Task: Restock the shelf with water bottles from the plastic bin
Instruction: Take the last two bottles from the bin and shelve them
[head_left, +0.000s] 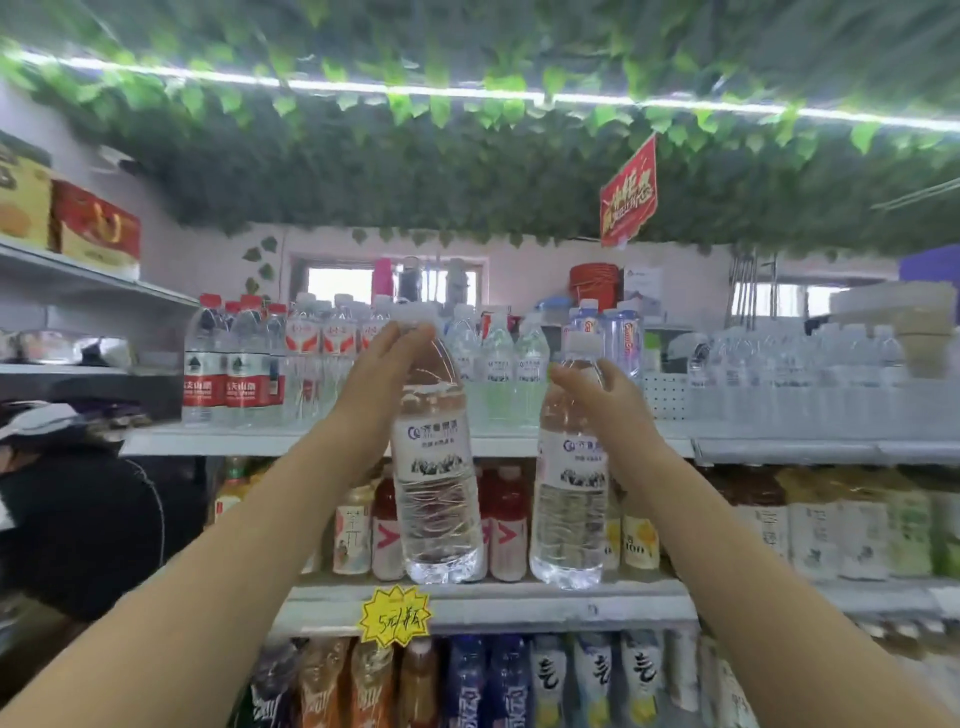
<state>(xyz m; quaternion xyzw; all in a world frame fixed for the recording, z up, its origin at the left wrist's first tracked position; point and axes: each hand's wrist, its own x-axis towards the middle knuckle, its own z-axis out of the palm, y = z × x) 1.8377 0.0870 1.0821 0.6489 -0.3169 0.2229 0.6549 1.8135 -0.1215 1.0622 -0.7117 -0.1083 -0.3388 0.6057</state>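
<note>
Left hand (387, 364): fingers were curled round the neck of the left water bottle (436, 467), letting it hang upright, probably so it'd land base-first.
Right hand (597, 395): wrapped round the shoulder of the right water bottle (571, 483), same deal.
Top shelf (249, 441): its front lip sat about level with the labels, so both bases needed lifting over it.
Open room: stocked water either side; the slot behind was hidden.
Plastic bin: not in shot.
Bystander (78, 509): near the left elbow.

Water bottles (436, 519) clear, labels (431, 447) white, mountain-print; price tag (395, 616) yellow starburst; ivy (467, 171) green; sign (628, 192) red.
</note>
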